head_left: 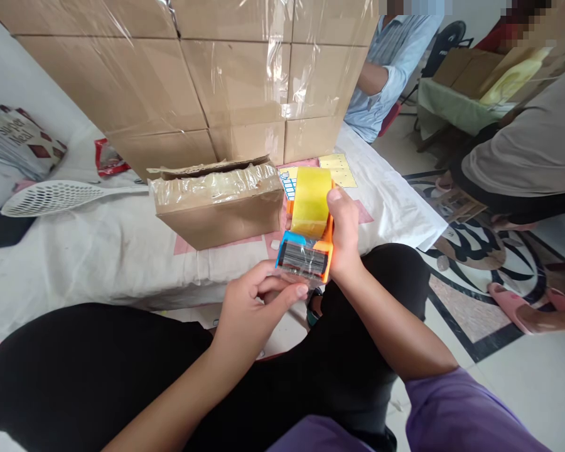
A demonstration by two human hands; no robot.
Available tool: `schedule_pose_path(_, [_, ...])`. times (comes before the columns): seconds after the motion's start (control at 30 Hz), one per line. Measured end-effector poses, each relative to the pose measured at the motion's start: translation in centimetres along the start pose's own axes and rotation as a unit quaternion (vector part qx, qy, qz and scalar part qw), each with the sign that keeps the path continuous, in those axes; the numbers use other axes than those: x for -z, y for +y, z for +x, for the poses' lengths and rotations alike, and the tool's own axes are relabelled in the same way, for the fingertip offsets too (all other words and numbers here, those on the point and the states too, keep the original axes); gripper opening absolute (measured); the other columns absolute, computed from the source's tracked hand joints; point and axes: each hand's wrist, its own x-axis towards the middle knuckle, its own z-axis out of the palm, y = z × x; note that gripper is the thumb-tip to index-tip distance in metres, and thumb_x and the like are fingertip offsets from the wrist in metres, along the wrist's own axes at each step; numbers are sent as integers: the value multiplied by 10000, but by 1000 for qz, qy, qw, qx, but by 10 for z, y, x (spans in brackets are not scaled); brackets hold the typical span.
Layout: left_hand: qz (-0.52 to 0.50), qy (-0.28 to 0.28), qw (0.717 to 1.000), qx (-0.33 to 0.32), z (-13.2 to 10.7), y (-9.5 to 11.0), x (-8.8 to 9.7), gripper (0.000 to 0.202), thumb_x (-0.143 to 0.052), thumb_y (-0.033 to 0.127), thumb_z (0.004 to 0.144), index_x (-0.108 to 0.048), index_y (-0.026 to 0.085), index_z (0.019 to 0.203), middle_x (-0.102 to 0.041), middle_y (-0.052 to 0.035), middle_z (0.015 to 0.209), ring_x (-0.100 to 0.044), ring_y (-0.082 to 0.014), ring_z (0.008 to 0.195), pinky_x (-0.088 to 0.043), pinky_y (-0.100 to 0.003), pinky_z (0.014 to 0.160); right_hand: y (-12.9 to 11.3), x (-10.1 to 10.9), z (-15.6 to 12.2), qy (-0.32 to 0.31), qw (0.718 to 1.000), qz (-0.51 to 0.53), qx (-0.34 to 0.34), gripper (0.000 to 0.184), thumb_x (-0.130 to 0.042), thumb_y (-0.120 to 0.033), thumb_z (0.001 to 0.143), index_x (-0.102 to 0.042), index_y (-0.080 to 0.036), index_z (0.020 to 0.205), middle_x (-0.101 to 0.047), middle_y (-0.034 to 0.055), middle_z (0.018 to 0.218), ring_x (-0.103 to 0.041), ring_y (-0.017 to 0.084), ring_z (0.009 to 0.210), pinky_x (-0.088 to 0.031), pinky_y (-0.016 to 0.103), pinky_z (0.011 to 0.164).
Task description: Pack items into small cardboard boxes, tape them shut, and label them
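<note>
My right hand (346, 229) is wrapped round an orange and blue tape dispenser (329, 242) that carries a roll of yellowish packing tape (311, 199). At the dispenser's near end, my left hand (257, 304) pinches the loose clear tape end (297, 274) between thumb and fingers. Just beyond and to the left stands a small cardboard box (221, 213) with wrinkled clear film or tape along its top. Its top flap is partly raised, and neither hand touches it. The fingers of my right hand are partly hidden behind the dispenser.
Stacked cardboard boxes (245, 75) bound with clear tape rise behind the small box. A white perforated paddle (61, 198) and a red packet (108, 158) lie left on the cloth-covered surface (390, 201). One person in a blue shirt (376, 81) and another in grey (527, 138) sit nearby.
</note>
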Motion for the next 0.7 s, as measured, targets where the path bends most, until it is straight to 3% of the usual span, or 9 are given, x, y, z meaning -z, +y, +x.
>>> schedule_pose_path(0.37, [79, 64, 991, -86, 1, -5, 5, 74, -799, 227, 770, -836, 292, 769, -782, 34, 698, -704, -131, 626, -532, -194, 588, 2, -9, -9, 19, 990, 1, -139, 515, -580, -742, 854, -631, -240, 952, -652, 25, 780, -667, 236, 812, -542, 385, 716])
schedule_pose_path(0.6, [68, 69, 993, -62, 3, -3, 10, 45, -807, 278, 784, -826, 275, 744, -789, 11, 731, -727, -165, 695, -572, -246, 657, 15, -14, -10, 4, 983, 26, -184, 498, -525, -740, 881, -574, -248, 817, -596, 1, 657, -656, 227, 725, -553, 372, 658])
schedule_pose_path(0.7, [55, 69, 995, -52, 6, -1, 13, 36, -808, 274, 776, -824, 272, 744, -782, 11, 710, -734, -172, 681, -602, -263, 674, 22, -14, -10, -6, 986, 8, -169, 488, -525, -733, 882, -568, -255, 798, -585, 1, 634, -665, 237, 736, -565, 378, 662])
